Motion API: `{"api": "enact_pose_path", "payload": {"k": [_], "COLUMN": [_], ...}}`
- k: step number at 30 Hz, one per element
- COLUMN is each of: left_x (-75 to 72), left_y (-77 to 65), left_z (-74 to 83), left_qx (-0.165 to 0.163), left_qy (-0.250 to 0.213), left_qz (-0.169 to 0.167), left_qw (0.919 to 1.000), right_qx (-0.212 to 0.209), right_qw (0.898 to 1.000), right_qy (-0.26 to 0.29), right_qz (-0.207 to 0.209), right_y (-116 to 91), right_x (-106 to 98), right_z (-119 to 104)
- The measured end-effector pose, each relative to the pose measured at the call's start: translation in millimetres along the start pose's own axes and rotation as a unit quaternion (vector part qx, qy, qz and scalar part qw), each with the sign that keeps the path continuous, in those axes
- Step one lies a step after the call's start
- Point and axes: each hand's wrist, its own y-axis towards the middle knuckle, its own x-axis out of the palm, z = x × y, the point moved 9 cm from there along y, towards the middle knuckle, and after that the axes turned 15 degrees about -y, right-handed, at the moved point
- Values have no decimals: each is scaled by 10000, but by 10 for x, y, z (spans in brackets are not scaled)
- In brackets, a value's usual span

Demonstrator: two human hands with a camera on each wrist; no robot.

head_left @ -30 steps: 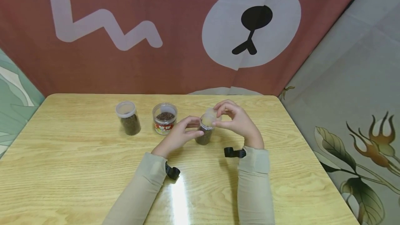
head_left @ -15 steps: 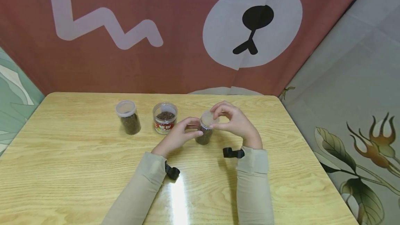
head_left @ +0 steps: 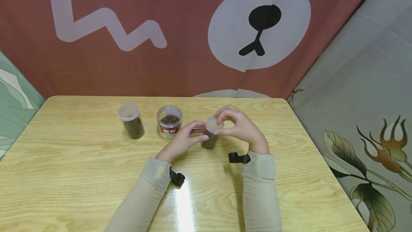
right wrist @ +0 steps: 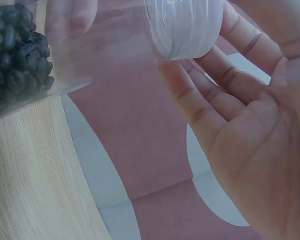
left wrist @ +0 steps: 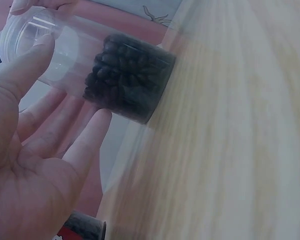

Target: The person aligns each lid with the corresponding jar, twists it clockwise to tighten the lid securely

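A clear plastic jar (head_left: 210, 141) stands upright on the table, its lower part filled with dark beans (left wrist: 125, 75). My left hand (head_left: 186, 138) holds it from the left, with thumb and fingers around its side. On its mouth sits a translucent screw lid (right wrist: 192, 27), which looks level in the head view. With thumb and fingers my right hand (head_left: 240, 126) grips this lid at the rim. Whether the lid is threaded tight cannot be told.
At the left stands a lidded clear jar (head_left: 134, 128) of dark contents. Between it and my left hand is an open jar (head_left: 168, 132) with a red label and brown bits inside. A brown printed cloth (head_left: 128, 67) hangs behind the wooden table (head_left: 80, 174).
The lid was tilted over the jar's mouth and has come down flat onto it. My right hand has shifted slightly left with it. The left hand stays on the jar.
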Motion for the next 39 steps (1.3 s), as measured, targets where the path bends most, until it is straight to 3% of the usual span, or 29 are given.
{"api": "enact_pose_path", "payload": {"k": [10, 17, 22, 29, 39], "left_x": [-12, -21, -11, -14, 34], "left_y": [5, 1, 3, -3, 7], "left_z": [-24, -31, -16, -16, -22], "left_qx": [-36, -71, 30, 35, 43], "left_qy": [23, 57, -89, -81, -175], "left_qz": [27, 57, 14, 16, -227], "left_qw": [10000, 9999, 10000, 10000, 9996], "right_qx": [-81, -57, 282, 995, 1022], "right_qw": [9997, 9999, 9995, 9939, 9926], "right_qy": [-172, -130, 122, 304, 436], "right_qz": [-165, -67, 99, -369, -487], "right_y": [-1, -12, -20, -38, -42], "right_x": [19, -22, -73, 12, 44], "right_z": [-26, -48, 5, 148, 174]}}
